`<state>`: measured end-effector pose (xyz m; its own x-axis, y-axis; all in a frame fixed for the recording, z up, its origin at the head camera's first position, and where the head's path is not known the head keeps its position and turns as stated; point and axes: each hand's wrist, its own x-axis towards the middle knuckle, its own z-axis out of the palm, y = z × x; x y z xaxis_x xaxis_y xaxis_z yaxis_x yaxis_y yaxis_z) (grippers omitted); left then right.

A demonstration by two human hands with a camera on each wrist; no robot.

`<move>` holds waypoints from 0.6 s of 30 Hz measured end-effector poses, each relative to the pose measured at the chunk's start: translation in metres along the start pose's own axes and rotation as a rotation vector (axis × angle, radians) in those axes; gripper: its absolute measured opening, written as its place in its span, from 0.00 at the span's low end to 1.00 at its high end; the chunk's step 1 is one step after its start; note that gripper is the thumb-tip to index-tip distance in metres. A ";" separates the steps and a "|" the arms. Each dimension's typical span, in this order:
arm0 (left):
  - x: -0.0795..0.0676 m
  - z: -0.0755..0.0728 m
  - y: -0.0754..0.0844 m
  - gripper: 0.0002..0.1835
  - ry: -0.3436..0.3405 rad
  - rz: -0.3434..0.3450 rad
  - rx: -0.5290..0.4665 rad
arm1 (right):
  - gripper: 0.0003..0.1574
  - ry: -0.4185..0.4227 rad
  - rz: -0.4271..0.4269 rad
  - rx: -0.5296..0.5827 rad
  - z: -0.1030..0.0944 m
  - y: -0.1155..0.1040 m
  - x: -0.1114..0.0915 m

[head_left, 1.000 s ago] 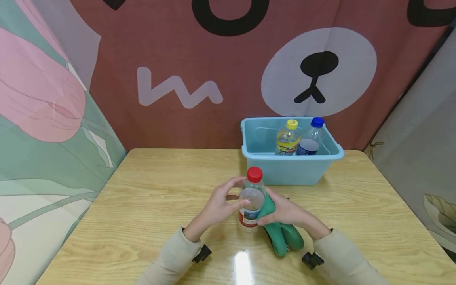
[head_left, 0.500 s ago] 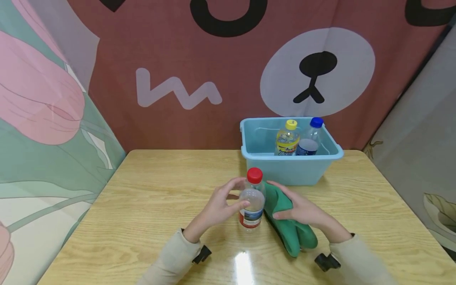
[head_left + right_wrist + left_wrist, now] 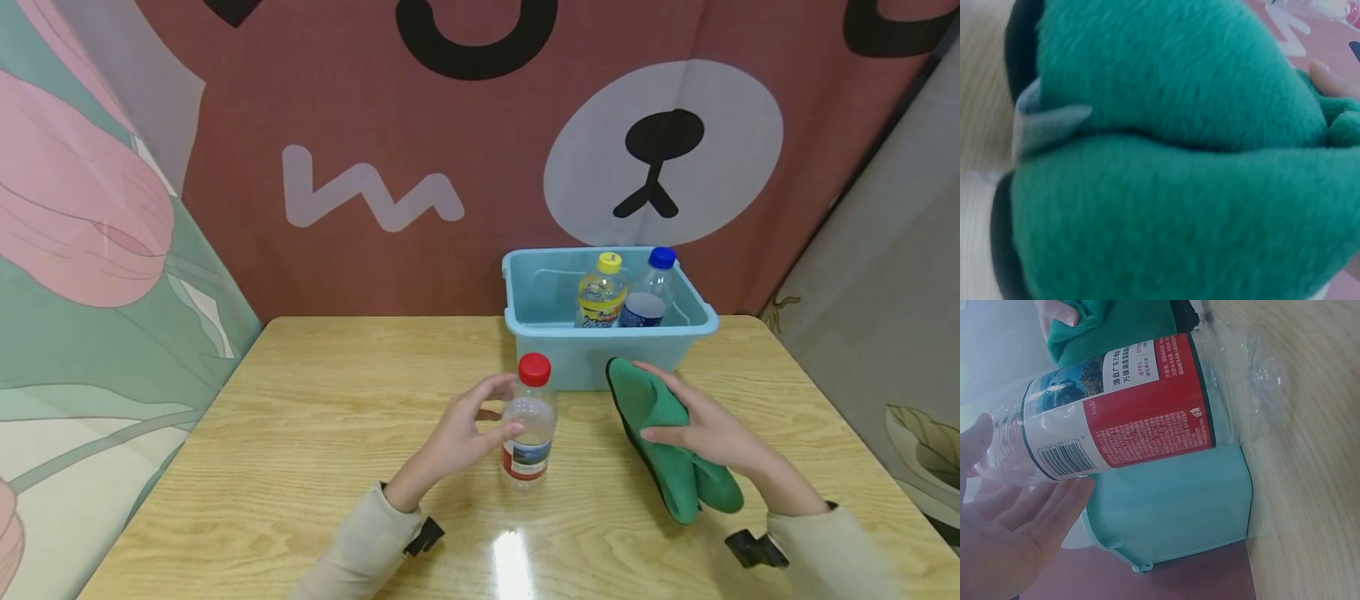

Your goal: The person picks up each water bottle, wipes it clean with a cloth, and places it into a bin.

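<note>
A clear plastic bottle (image 3: 528,454) with a red cap and a red, white and blue label stands upright in the middle of the head view. My left hand (image 3: 470,425) holds it near the shoulder, thumb in front and fingers behind. Its barcode and printed label (image 3: 1147,394) show large in the left wrist view. Further right, my right hand (image 3: 708,429) grips a folded green cloth (image 3: 667,454) with a dark edge. That cloth (image 3: 1179,212) fills most of the right wrist view, a small white tag on its edge, and hides most of the hand.
Behind the bottle sits a light blue plastic bin (image 3: 592,358) at the table's back. Inside it stand a yellow-capped bottle (image 3: 602,296) and a blue-capped bottle (image 3: 648,296). The wooden table (image 3: 337,400) ends at a patterned curtain (image 3: 375,275).
My right hand has carried the green cloth off the bottle's side and away to the right. The left hand and the bottle have stayed in about the same place.
</note>
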<state>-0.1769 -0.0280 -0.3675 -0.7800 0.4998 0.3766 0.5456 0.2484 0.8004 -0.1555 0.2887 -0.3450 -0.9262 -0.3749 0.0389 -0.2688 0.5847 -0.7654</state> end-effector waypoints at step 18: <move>-0.001 0.001 -0.002 0.30 -0.011 -0.003 -0.020 | 0.39 -0.077 -0.067 -0.106 0.044 0.029 0.007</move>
<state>-0.1769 -0.0285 -0.3702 -0.7781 0.5085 0.3688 0.5370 0.2338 0.8105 -0.1582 0.2716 -0.3948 -0.8833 -0.4674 0.0347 -0.3594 0.6281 -0.6902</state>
